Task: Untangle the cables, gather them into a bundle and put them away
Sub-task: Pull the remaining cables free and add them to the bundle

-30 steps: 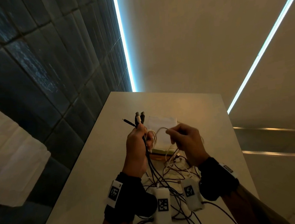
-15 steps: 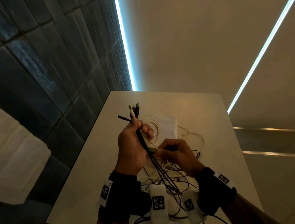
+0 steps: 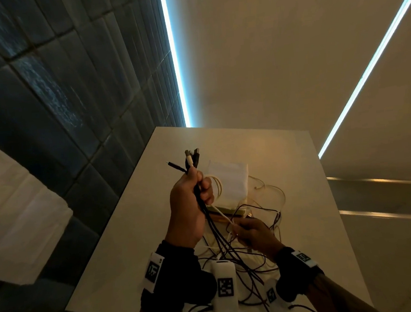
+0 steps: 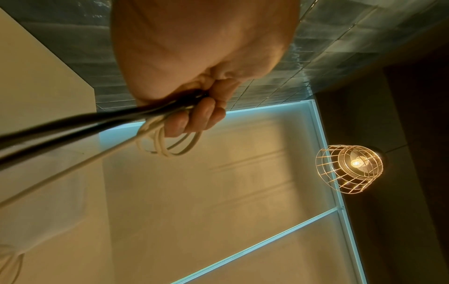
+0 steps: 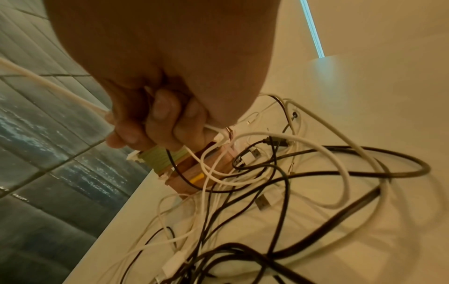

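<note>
My left hand (image 3: 191, 201) is raised above the white table (image 3: 135, 210) and grips a bunch of black and white cables (image 3: 210, 219). Their plug ends (image 3: 191, 157) stick up out of the fist, and small white cable loops (image 4: 165, 142) hang by the fingers. My right hand (image 3: 251, 233) is lower and to the right, pinching one white cable (image 5: 55, 88) that runs taut up to the left hand. Below both hands a tangle of black and white cables (image 5: 279, 173) lies on the table.
A white pouch (image 3: 228, 178) lies beyond the hands, with a small stack of flat coloured items (image 5: 184, 169) under the cables. A dark tiled wall (image 3: 59, 93) borders the table's left side. A caged lamp (image 4: 350, 165) hangs overhead.
My right hand has dropped from beside the left hand down toward the tangle, drawing the white cable taut. The left hand has stayed raised with its bunch.
</note>
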Demonstrator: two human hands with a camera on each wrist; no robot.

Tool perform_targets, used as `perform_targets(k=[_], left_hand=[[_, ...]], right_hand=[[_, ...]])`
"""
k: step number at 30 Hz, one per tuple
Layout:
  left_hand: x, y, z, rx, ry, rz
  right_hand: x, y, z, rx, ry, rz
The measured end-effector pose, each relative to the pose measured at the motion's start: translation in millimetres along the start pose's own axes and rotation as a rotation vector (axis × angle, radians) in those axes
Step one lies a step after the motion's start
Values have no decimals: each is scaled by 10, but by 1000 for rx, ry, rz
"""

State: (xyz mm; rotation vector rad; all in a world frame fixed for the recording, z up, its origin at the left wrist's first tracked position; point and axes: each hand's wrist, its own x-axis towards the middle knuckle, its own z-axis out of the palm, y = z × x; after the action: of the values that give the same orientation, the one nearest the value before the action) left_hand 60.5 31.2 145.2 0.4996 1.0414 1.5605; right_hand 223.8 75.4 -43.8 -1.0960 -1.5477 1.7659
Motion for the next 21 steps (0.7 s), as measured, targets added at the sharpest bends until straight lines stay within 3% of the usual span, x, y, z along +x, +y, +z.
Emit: perform_targets(k=[6,10,12,17,21], left_hand=[[29,57,-18,3,11,24],[55,-4,-53,41,65,22],[69,-21,-49,51,94,25],[76,-56,23,96,144,11],[69,-81,84,133,175,-4]], right_hand=[[96,167,-28,15,13,78],[45,-60,-91,-127,88,114],[22,-285,-128,-137,179,54],[-9,-964,-76,118,301,-82],[-107,-1456,73,123,228,-281]])
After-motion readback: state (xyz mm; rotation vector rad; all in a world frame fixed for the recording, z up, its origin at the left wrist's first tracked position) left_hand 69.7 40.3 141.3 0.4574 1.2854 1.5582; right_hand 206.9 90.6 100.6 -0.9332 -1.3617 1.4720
